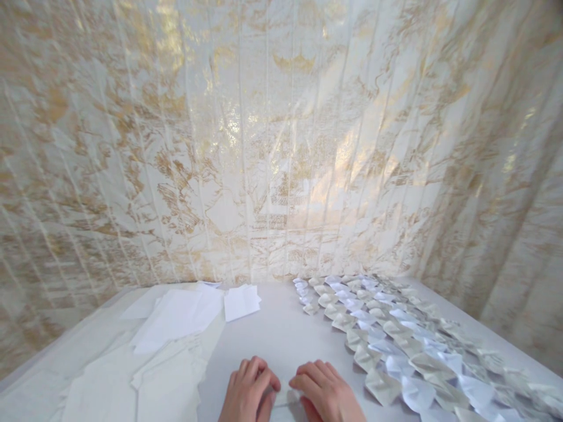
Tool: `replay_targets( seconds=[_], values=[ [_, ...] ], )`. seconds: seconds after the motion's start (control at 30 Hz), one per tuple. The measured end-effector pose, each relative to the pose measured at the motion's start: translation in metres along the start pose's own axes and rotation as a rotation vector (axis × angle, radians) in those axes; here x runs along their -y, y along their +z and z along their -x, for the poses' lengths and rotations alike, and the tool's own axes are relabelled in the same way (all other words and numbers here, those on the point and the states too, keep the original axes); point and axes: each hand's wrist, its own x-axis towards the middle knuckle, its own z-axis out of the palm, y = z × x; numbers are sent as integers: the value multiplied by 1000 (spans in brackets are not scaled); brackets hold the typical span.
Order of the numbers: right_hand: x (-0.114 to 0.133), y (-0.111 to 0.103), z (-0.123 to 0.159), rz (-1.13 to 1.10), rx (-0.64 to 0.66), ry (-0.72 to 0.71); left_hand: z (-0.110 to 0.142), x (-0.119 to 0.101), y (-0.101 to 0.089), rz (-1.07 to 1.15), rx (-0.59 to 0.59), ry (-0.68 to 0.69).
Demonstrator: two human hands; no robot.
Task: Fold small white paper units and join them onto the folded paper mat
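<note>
Down at the near edge of the white bench (281, 328), the left hand (248, 390) and right hand (325, 391) sit side by side, fingers curled and pressing on a small piece of white paper (285, 398) that lies flat between and under them. Loose white sheets (176, 316) are spread to the left, and rows of folded paper pieces (396, 340) cover the bench on the right. Behind hangs a gold-patterned curtain (272, 146).
</note>
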Motion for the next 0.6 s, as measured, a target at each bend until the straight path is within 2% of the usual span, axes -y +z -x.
replay_targets(
  seconds=[0.07, 0.2, 0.43, 0.6],
  values=[
    [4, 12, -1, -4, -80, -36, 1, -1, -2, -40, 27, 64],
    [11, 15, -2, -61, -38, 21, 3, -5, -7, -146, 70, 138],
    [16, 0, -4, -82, 26, 66, 4, -8, -1, -374, -46, 268],
    [16, -1, -4, -21, 92, 63, 3, -7, 0, -387, -95, 313]
  ],
)
